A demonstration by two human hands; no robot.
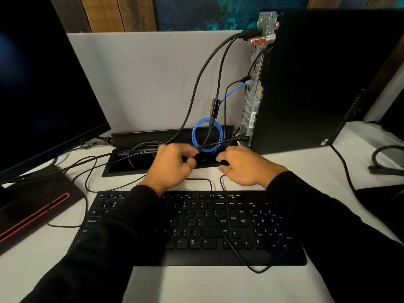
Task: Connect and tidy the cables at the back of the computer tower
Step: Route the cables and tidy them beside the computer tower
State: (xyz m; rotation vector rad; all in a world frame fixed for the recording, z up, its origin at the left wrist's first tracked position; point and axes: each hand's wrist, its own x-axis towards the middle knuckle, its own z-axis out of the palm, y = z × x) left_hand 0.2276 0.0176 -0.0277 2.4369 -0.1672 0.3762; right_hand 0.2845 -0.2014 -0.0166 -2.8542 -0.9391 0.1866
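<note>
I see my left hand (172, 164) reaching past the black keyboard (192, 226), fingers curled, pinching a thin black cable (209, 132) beside the coiled blue network cable (207, 135). My right hand (244, 166) lies knuckles-up, fingers bent; its grip I cannot tell. Both sit just left of the black computer tower (317, 79).

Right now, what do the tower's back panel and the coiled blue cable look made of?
Back panel: looks like bare sheet metal, silvery grey, punched with vent holes. Blue cable: probably a smooth plastic or rubber jacket, bending in a loose coil, with a clear-looking plug at the tower.
</note>
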